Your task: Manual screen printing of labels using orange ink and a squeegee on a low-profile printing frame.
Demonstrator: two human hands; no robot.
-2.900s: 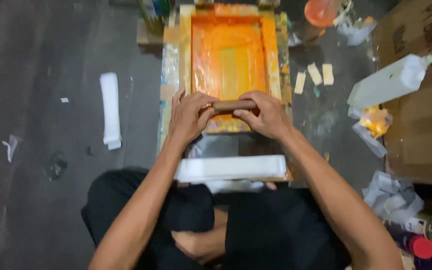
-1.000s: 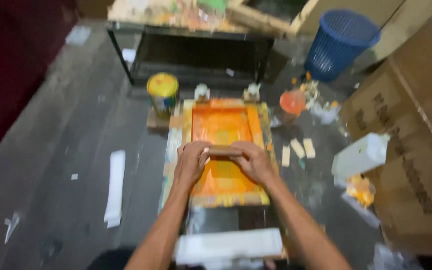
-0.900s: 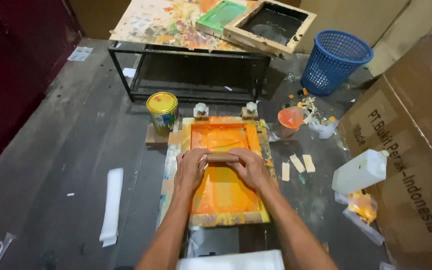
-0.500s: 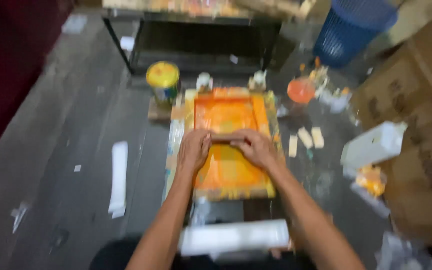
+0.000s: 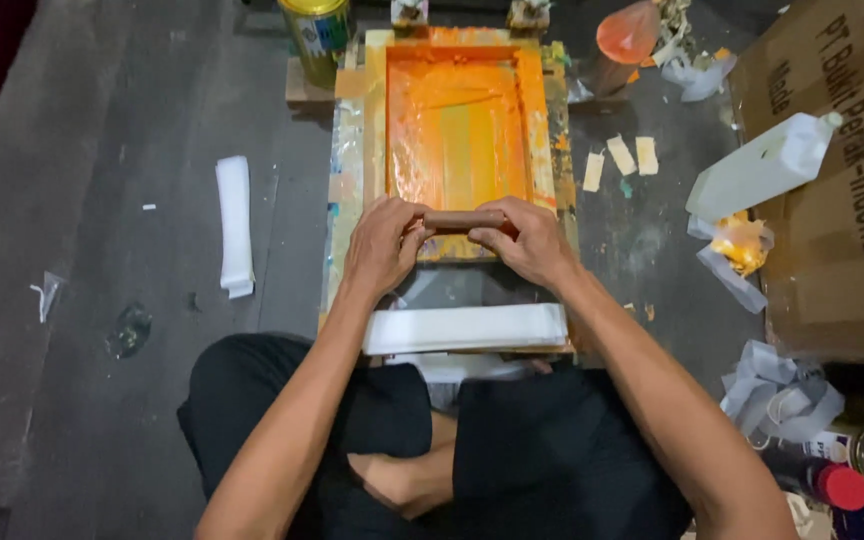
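Observation:
Both my hands grip a brown wooden squeegee handle (image 5: 464, 219) held across the near end of an orange, ink-covered screen frame (image 5: 459, 120). My left hand (image 5: 382, 245) wraps its left end, my right hand (image 5: 525, 240) its right end. The frame lies on a paint-stained board (image 5: 344, 190) on the floor. A stack of white strips (image 5: 466, 327) lies just in front of my crossed legs, below the hands.
A yellow paint tin (image 5: 317, 30) stands at the frame's far left corner, an orange cup (image 5: 628, 32) at the far right. A white jug (image 5: 762, 168) leans on a cardboard box (image 5: 842, 180) at right. A white folded strip (image 5: 234, 225) lies left. Bottles and crumpled paper (image 5: 782, 390) sit bottom right.
My hands have drawn the squeegee toward me, from the middle of the screen to its near end. The camera has tilted down, so the table and blue basket have left the view.

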